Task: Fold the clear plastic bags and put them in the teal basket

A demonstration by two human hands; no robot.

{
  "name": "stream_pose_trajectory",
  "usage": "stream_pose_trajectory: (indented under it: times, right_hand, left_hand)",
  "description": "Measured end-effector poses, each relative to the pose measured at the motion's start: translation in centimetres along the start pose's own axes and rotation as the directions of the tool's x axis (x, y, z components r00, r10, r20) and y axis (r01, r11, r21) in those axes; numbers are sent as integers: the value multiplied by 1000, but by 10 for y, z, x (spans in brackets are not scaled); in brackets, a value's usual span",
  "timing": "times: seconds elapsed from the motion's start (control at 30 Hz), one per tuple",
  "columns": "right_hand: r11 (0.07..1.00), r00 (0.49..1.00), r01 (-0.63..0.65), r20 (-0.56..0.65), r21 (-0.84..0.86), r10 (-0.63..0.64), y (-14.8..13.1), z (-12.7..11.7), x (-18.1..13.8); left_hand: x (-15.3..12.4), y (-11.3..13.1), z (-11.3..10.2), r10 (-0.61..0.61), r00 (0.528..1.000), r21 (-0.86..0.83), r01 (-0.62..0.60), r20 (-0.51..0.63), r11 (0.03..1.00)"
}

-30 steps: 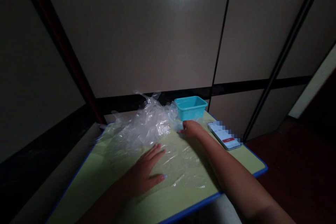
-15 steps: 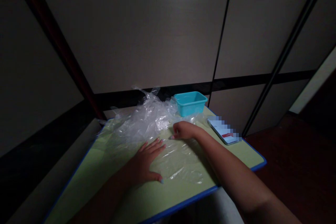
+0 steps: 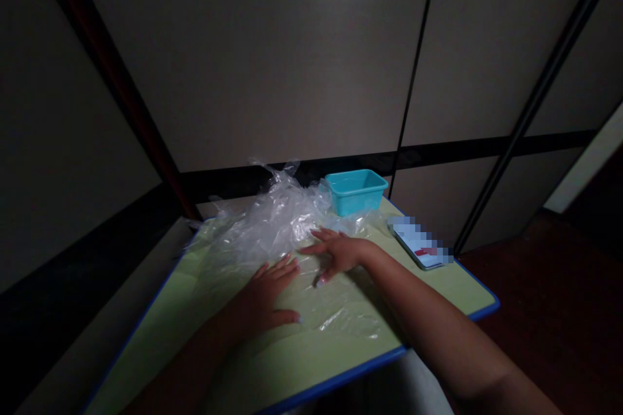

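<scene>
A clear plastic bag (image 3: 335,311) lies spread on the table under and between my hands. My left hand (image 3: 265,301) rests flat at its left part, fingers stretched and thumb out to the right. Over the bag's upper part is my right hand (image 3: 338,253), its fingers apart and pointing left, with nothing seen in them. Just beyond my fingertips rises a crumpled heap of clear plastic bags (image 3: 277,220). Where the flat bag ends and the heap begins, I cannot tell.
A turquoise plastic basket (image 3: 357,198) stands at the table's back edge, right of the heap. Farther right lies a phone (image 3: 418,243), its screen partly blurred. The yellow-green table (image 3: 160,350) has a blue rim. Behind it stand wide cabinet panels (image 3: 292,65).
My right hand has gone from curled to spread, its fingers now reaching left over the bag. My left hand has shifted slightly left and stays flat.
</scene>
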State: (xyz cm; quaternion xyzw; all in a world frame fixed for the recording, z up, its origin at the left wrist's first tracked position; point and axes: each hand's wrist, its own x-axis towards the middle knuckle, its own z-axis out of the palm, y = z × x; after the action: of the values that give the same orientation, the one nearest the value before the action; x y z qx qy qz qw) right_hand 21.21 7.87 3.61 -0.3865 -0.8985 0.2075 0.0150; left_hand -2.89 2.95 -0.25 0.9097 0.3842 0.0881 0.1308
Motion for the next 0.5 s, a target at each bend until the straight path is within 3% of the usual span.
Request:
stream_pose_trajectory:
  times: [0.1, 0.17, 0.27, 0.37, 0.5]
  right_hand:
    - [995, 980, -80, 177, -63, 90, -9, 0, -3]
    - [992, 968, -81, 229, -99, 102, -13, 1, -3]
    - [990, 964, -77, 245, -121, 105, -15, 2, -1]
    - [987, 963, -92, 241, -132, 122, -14, 3, -1]
    - [985, 969, -122, 199, -118, 144, -10, 3, -1]
  left_hand:
    - [0, -8, 0, 6, 1000, 70, -7, 9, 997]
    - [0, -14, -2, -24, 1000, 114, 22, 14, 993]
    - [0, -19, -5, -59, 998, 138, 58, 2, 989]
    - [-1, -17, -8, -47, 994, 98, 58, -102, 994]
    - [-2, 4, -11, 37, 980, -29, -43, -194, 999]
